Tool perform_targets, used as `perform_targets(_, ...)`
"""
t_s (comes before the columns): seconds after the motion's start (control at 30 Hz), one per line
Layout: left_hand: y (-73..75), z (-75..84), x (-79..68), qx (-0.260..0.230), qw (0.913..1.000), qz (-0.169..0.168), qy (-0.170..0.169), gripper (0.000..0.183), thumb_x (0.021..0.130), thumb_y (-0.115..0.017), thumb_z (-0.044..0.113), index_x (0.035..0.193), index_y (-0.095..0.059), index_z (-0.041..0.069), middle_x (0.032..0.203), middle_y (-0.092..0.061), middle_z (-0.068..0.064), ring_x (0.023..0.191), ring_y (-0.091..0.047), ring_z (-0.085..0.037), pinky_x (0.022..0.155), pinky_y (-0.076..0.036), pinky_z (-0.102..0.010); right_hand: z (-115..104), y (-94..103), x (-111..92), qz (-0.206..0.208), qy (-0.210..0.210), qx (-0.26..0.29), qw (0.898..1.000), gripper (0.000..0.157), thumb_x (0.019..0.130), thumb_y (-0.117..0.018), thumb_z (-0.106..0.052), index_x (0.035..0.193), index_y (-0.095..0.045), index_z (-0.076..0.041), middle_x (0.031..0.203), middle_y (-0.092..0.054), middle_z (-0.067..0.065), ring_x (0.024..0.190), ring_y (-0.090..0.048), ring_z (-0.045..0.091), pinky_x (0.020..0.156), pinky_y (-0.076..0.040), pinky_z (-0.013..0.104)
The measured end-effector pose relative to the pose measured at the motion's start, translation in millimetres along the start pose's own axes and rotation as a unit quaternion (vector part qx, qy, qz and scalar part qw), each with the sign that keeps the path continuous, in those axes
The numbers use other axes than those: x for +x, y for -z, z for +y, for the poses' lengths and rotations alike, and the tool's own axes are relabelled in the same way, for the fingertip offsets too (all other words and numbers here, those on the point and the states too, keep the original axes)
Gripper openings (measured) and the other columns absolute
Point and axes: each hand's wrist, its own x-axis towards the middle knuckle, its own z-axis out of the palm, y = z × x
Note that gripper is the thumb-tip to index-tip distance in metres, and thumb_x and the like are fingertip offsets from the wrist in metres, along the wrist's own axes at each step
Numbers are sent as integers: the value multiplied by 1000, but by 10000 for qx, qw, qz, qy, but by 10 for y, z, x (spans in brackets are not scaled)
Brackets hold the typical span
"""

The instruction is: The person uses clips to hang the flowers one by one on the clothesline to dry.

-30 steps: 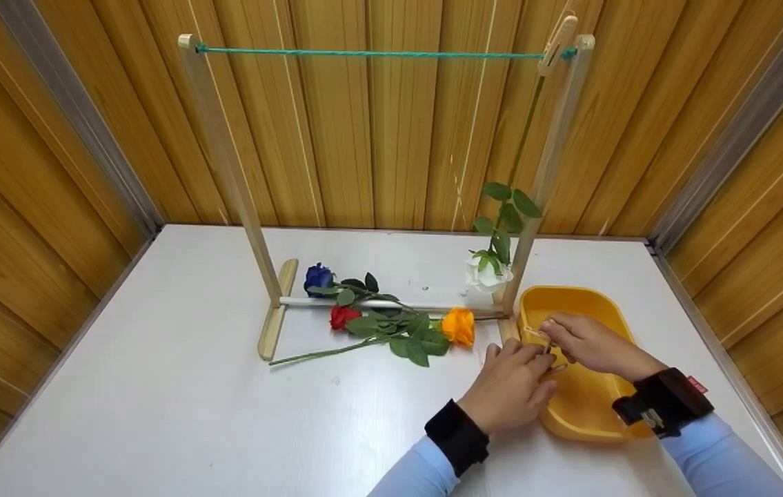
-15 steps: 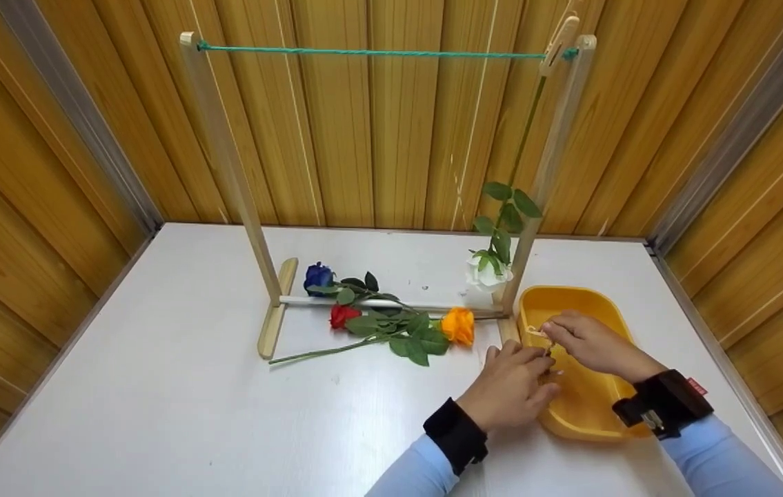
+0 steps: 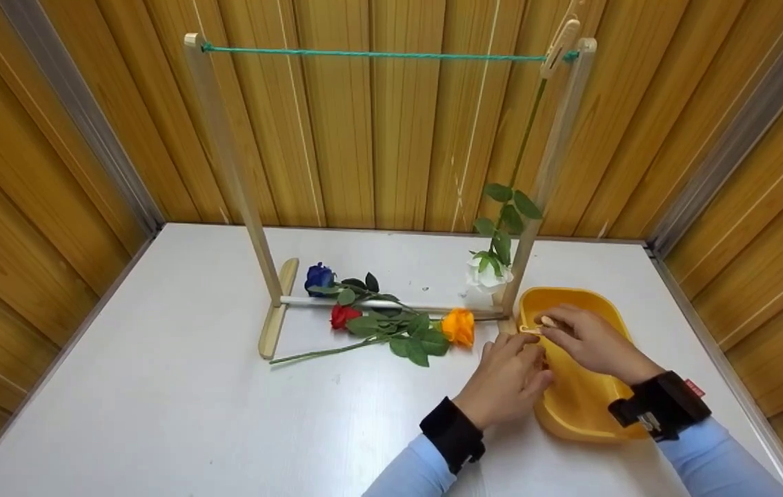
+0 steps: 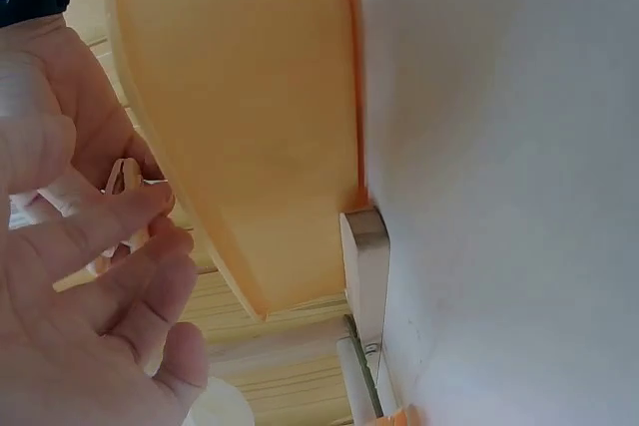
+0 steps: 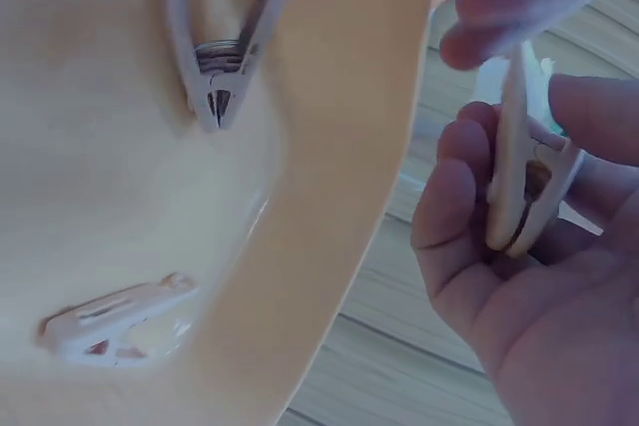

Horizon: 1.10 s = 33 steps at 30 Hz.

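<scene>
My right hand (image 3: 588, 338) pinches a wooden clothespin (image 5: 514, 162) between thumb and fingers, over the far part of the yellow bin (image 3: 584, 435). My left hand (image 3: 501, 379) is beside it at the bin's left rim. In the left wrist view its fingers (image 4: 150, 301) are loosely bent and overlap the held clothespin. The right wrist view has the left fingertips close to that clothespin's handle end. Inside the bin are a clothespin (image 5: 220, 77) and another clothespin (image 5: 115, 326). A white rose (image 3: 489, 271) hangs upside down from a green cord (image 3: 363, 53), fixed by a clothespin (image 3: 560, 48).
A wooden frame (image 3: 229, 159) carries the cord. At its base lie a blue rose (image 3: 319, 277), a red rose (image 3: 345, 317) and an orange rose (image 3: 459, 326) with stems crossing. The bin stands against the frame's right foot. Wood-panelled walls enclose the white table (image 3: 156, 386).
My right hand has shifted slightly up, and the clothespin now shows at its fingertips. My left hand has drawn back a little to the left. The roses lie as before.
</scene>
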Motion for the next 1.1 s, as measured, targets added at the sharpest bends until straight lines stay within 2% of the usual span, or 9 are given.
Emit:
perform_targets(0.13,24,-34,-7,-149,9995,239,141,39,107,-54,34,138,-63,11,142,-58,0,133,-46,-17,98,-39,-28,-65,-11,16,144,42,189,9997,16,100,-64,-2,115,-71,1,105,-73,8,84,-59,12,73,-52,26)
perform_targets(0.27,73,-63,-15,-164,9985,504,138,45,107,-56,33,145,-57,9,143,-57,-2,130,-48,-18,108,-39,-31,-135,-36,34,259,91,326,9991,19,101,-64,-4,117,-72,2,107,-73,8,85,-58,11,75,-51,25)
perform_targets(0.4,153,-86,-34,-75,9969,777,113,46,106,-57,32,144,-57,6,141,-57,-6,124,-52,-20,110,-41,-31,-214,-71,62,507,137,452,9976,21,100,-66,-5,118,-73,1,106,-72,7,87,-59,12,76,-52,24)
perform_targets(0.5,229,-102,-49,-59,9947,1021,77,43,105,-59,29,141,-58,5,142,-57,-8,125,-52,-22,110,-41,-33,-277,-104,90,855,223,628,9941,20,97,-70,-3,116,-75,1,97,-66,1,81,-54,8,69,-49,22)
perform_targets(0.6,309,-122,-65,-90,9920,1258,15,43,103,-62,26,140,-58,4,140,-58,-9,127,-52,-23,110,-42,-34,-346,-140,118,1211,251,831,9888,20,93,-73,-1,113,-77,1,91,-59,-2,76,-51,7,64,-44,20)
perform_targets(0.73,413,-146,-97,-95,9889,1483,-60,44,101,-66,22,139,-56,3,134,-61,-8,124,-54,-22,107,-44,-34,-460,-195,146,1513,226,1196,9810,21,91,-74,2,112,-77,2,91,-62,2,72,-56,5,63,-47,17)
perform_targets(0.97,569,-207,-152,9,9860,1658,-199,46,98,-70,19,139,-54,5,126,-63,-4,114,-57,-19,98,-46,-31,-633,-338,184,1736,96,2142,9612,23,91,-72,7,114,-74,6,93,-66,8,72,-63,9,65,-54,16)
perform_targets(1.1,631,-266,-209,-2,9855,1674,-276,38,98,-69,17,133,-56,8,118,-64,-2,108,-59,-17,94,-47,-30,-680,-429,188,1782,130,2614,9486,23,89,-72,11,112,-72,9,94,-66,12,71,-67,11,66,-57,19)
